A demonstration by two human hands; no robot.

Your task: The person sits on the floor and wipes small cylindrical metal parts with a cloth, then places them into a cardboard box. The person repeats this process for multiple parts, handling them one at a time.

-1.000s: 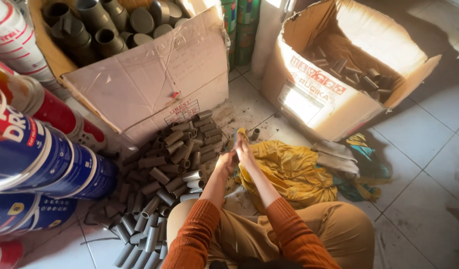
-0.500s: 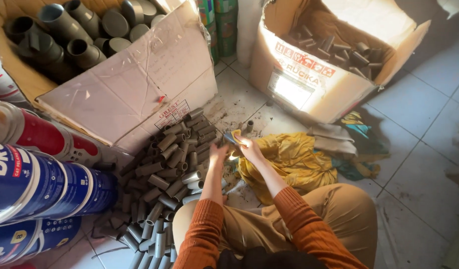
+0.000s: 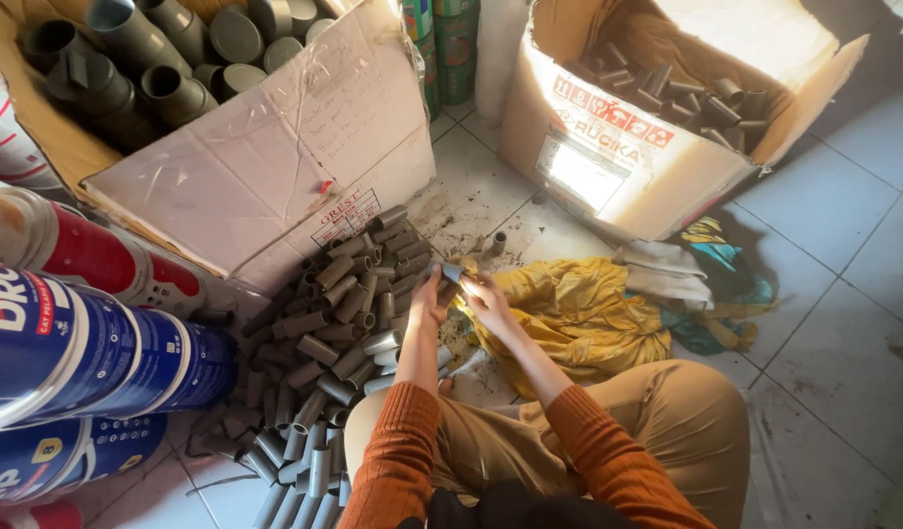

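Person sits on tiled floor [image 3: 843, 206], legs folded, orange sleeves, tan trousers. Both hands close together just in front of the knees, w/ a short grey pipe piece [image 3: 452, 271] held between them at the fingertips: left hand [image 3: 430, 297] curled on its near side, right hand [image 3: 488, 297] gripping from the other side, fingers closed on it. Pipe piece sits above the floor, right at the edge of the pile of grey pipe pieces [image 3: 339, 313], which spreads from the left hand down toward the bottom of the frame. Just right of the hands lies a crumpled yellow cloth [image 3: 579, 313], partly over the floor, w/ a blue-green cloth [image 3: 726, 284] beyond it. One stray pipe piece [image 3: 498, 239] stands apart on the tiles ahead of the hands. Far left: open cardboard box [image 3: 265, 176] w/ larger grey pipe fittings [image 3: 128, 59] inside, its flap hanging over the pile. Far right: second cardboard box [image 3: 608, 157], open, holding more short grey pieces. At left edge, stacked paint cans [image 3: 98, 353], blue and red/white, lying on their sides.
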